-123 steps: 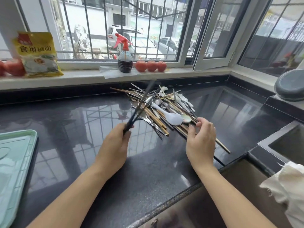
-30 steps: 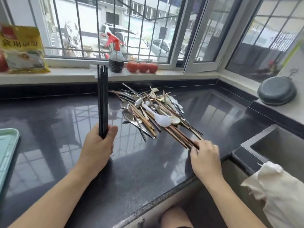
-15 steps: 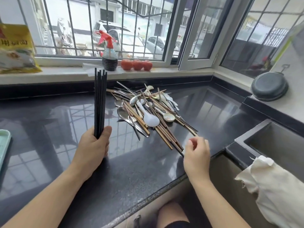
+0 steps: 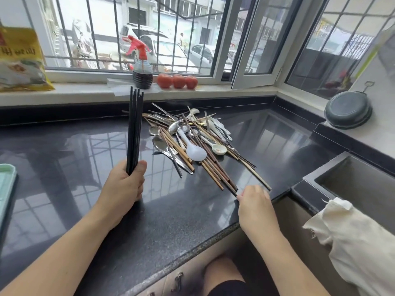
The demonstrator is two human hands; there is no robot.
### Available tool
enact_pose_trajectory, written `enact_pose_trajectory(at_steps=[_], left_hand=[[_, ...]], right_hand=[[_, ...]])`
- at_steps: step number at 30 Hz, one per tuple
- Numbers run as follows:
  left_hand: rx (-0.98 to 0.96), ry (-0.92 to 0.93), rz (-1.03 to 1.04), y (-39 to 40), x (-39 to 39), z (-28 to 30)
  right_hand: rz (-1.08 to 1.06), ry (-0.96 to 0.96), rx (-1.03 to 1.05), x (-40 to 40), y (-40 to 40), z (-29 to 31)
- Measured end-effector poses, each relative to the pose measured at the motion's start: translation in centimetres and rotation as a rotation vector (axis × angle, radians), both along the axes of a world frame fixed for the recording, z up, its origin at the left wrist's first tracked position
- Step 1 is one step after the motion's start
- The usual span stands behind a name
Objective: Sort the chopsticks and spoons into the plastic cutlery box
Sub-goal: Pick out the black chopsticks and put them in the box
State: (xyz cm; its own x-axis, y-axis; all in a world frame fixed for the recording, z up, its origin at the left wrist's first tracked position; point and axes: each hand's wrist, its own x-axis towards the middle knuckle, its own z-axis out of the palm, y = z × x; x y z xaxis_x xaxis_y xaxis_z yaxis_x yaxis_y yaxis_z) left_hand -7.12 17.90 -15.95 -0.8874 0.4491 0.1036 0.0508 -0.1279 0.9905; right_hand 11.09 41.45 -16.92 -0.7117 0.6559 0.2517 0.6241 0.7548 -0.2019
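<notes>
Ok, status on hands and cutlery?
Left hand grips black chopsticks upright. Right hand pinching a chopstick end at the pile. Nothing blocking.

Cutlery pile point(image 4: 192, 144) on countertop point(image 4: 64, 159); sink point(image 4: 359, 182) right; box point(image 4: 6, 189) left.

Upright black chopsticks bundle point(image 4: 134, 129), mixed chopsticks and spoons pile point(image 4: 192, 144) on counter

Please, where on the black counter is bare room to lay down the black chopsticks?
Bare counter lies between the green tray and the left hand holding the black chopsticks. Another patch lies between the cutlery pile and the sink. The pile's near edge, by the right hand, is crowded.
</notes>
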Motion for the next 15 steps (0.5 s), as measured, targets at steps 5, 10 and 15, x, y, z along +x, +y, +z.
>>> enact_pose_trajectory(at_steps=[5,10,15], left_hand=[[-0.014,0.01,-0.011,0.0,0.1,0.0],[-0.011,0.022,-0.029,-0.1,0.1,0.0],[-0.016,0.027,-0.032,-0.2,0.0,0.0]], right_hand=[[-0.009,-0.251,-0.145,-0.1,0.5,3.0],[-0.009,-0.488,-0.256,-1.4,-0.3,5.7],[0.012,-0.237,-0.297,-0.2,-2.0,4.0]])
